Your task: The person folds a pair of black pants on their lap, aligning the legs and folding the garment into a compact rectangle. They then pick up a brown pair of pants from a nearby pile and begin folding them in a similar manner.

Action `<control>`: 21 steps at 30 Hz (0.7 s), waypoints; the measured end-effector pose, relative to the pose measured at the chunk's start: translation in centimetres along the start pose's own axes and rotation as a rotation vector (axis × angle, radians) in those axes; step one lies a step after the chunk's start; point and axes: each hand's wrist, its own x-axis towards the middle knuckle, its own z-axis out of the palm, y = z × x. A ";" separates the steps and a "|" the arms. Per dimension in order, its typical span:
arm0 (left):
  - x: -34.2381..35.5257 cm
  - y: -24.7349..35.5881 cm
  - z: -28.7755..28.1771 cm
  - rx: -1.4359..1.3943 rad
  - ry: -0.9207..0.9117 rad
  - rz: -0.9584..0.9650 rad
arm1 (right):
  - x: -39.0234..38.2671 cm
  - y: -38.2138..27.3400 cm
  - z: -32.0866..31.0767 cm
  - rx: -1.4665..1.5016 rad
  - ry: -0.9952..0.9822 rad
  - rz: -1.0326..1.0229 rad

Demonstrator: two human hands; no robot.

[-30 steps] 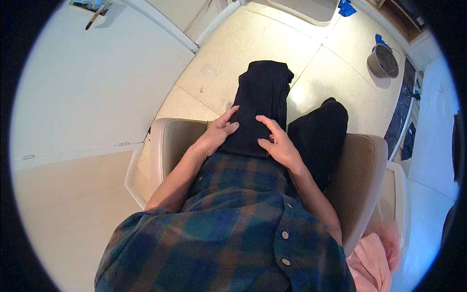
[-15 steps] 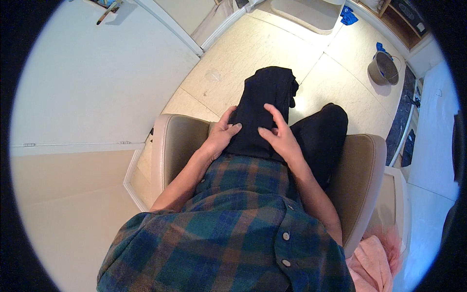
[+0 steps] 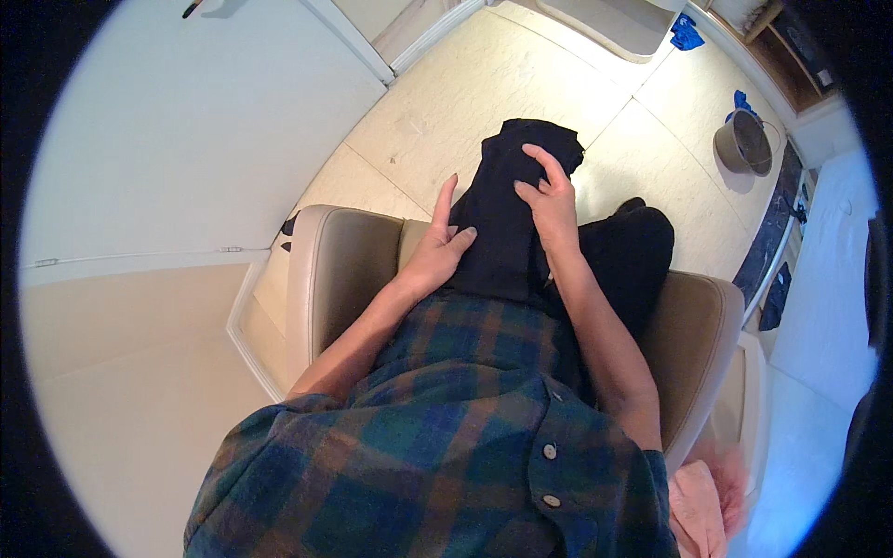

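Note:
A folded black cloth garment [image 3: 502,219] lies over my lap, its far end reaching past my left knee. My left hand [image 3: 443,249] rests at the garment's left edge, thumb on top and index finger stretched forward; its other fingers are mostly hidden. Over the right edge, farther forward, is my right hand [image 3: 553,203], with thumb and index finger apart and the remaining fingers curled underneath. Neither hand visibly grips the fabric. My right leg [image 3: 625,249], in black, shows beside the garment.
I sit in a beige armchair [image 3: 690,339]. On the pale tiled floor stand a grey bucket [image 3: 744,144] and a blue crumpled item [image 3: 686,33]. A white door panel [image 3: 200,139] is at left; pink fabric [image 3: 696,507] hangs behind the chair's right arm.
My right hand has slid forward along the garment's right side. The left hand has shifted slightly, its index finger now straighter. The whole view has tilted a little.

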 end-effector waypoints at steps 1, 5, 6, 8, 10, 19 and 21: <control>0.2 0.0 0.2 0.011 -0.009 0.048 | 0.7 1.9 -0.4 -0.073 0.027 -0.070; 0.8 -1.2 -0.2 0.113 -0.056 0.210 | 1.0 1.7 -1.3 -0.378 0.027 -0.083; 0.6 -1.3 -0.2 0.176 -0.057 0.250 | 1.0 0.7 -1.5 -0.466 0.012 -0.060; 0.1 -1.1 -0.4 0.304 -0.061 0.333 | 1.1 0.3 -1.8 -0.603 -0.003 -0.080; -2.1 3.3 1.2 0.676 -0.009 0.180 | 1.4 1.8 -2.2 -0.819 0.078 -0.248; -4.3 5.1 -0.8 1.536 -0.399 0.410 | -1.1 0.6 -4.6 -1.303 -0.206 -0.601; -3.5 4.5 -0.8 1.548 -0.347 0.471 | -1.6 0.6 -4.4 -1.330 -0.251 -0.533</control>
